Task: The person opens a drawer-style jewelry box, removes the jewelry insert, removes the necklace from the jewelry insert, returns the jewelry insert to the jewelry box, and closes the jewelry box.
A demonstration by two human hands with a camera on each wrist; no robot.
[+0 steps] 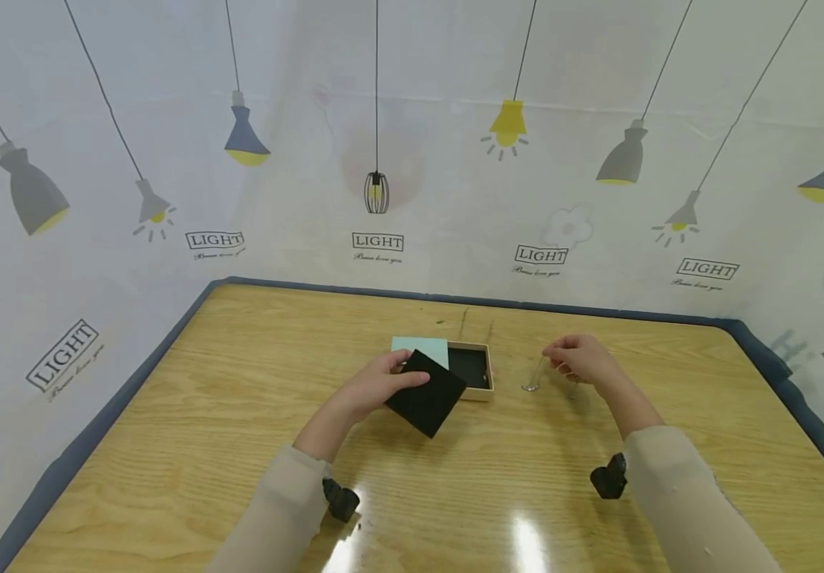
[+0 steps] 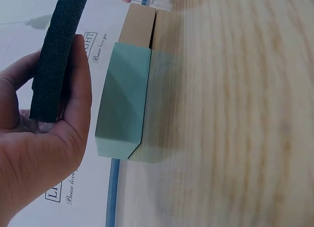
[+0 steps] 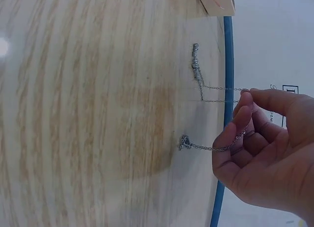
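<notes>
A square black foam pad (image 1: pixel 426 402) is gripped by my left hand (image 1: pixel 372 384), thumb on its top face and fingers beneath. In the left wrist view the pad (image 2: pixel 59 55) shows its thick edge. Behind it on the table lies a jewelry box with a mint-green sleeve (image 1: pixel 419 347) and a tan tray (image 1: pixel 475 395) part-way out, black inside. Right of the box, my right hand (image 1: pixel 584 362) pinches a thin silver necklace (image 3: pixel 195 65) between thumb and fingertips. Its chain hangs in strands, with a sparkling bar-like piece on one and a small clustered piece (image 3: pixel 184 142) on another.
The wooden table (image 1: pixel 240 414) has a blue edge strip (image 1: pixel 355 292) along its sides. White curtains (image 1: pixel 441 263) printed with lamps stand around it. A small black wrist camera (image 1: pixel 341 501) sits at the left sleeve, another camera (image 1: pixel 608 477) at the right.
</notes>
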